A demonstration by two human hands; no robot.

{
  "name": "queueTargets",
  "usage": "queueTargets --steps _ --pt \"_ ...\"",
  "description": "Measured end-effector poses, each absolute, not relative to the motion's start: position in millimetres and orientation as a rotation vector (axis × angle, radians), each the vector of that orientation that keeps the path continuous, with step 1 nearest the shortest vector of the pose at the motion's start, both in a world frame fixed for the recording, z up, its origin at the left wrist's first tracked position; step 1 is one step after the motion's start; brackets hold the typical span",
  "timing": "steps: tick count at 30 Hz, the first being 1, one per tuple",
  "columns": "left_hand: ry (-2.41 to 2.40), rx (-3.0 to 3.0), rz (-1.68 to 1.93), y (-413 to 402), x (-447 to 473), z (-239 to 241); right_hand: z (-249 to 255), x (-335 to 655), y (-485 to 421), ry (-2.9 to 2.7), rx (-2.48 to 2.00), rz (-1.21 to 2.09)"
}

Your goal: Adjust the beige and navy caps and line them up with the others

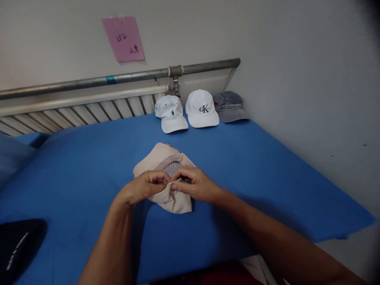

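Note:
A beige baseball cap (175,201) lies upside down near the middle of the blue surface, its inside showing and its brim pointing away to the upper left. My left hand (148,185) pinches the near edge of the cap from the left. From the right, my right hand (196,184) grips the same edge, thumb and fingers closed, almost touching the left fingertips. The cloth is bunched and creased between them. What exactly lies between my fingertips is partly hidden.
Along the back stand a pale cap (170,109), a white cap with CK letters (199,107) and a grey cap (231,105). A black item (22,245) lies at the left front. Behind the blue-covered table (89,166) are a radiator (86,107) and metal pipe (139,75).

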State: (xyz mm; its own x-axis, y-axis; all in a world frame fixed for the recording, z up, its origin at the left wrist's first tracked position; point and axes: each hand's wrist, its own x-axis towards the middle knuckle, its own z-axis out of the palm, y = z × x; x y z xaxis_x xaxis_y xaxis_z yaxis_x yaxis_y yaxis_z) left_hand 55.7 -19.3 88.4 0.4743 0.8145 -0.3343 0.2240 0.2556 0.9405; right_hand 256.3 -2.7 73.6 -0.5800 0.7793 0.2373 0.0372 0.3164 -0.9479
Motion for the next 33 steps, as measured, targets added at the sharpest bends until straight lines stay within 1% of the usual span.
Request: queueTargets --steps 3,8,11,13,19,21,24,26,30,33 --pt "1.065 1.285 0.547 -18.4 54.5 88.4 74.8 256.4 -2.9 -1.889 -0.754 1.315" --pt "1.109 1.354 0.569 -18.8 55.0 92.6 75.1 257.6 -1.3 -1.798 -0.758 1.508" --pt "1.141 1.391 0.566 -19.4 55.7 94.4 73.3 257.4 -0.5 -1.767 -0.762 1.529" --pt "1.152 1.416 0.556 -19.2 55.9 94.0 72.3 256.9 -0.9 -1.774 -0.765 1.484" --pt "1.175 1.371 0.585 -16.3 56.1 88.5 72.0 255.6 -3.8 -1.868 -0.759 1.172" --pt "1.209 1.34 0.592 -16.4 56.0 89.6 71.6 255.3 -3.2 -1.82 -0.759 1.23" --pt "1.185 1.368 0.611 -18.5 54.6 95.6 70.3 255.9 0.2 -1.696 -0.786 1.452" --pt "1.118 1.413 0.601 -20.3 52.8 99.9 70.8 257.7 3.0 -1.653 -0.8 1.525" --pt "1.085 1.416 0.538 -22.5 47.9 102.7 78.5 266.2 5.0 -1.725 -0.795 1.52" --pt "1.112 1.475 0.535 -23.2 45.0 103.0 86.0 273.4 3.9 -1.899 -0.867 1.421"
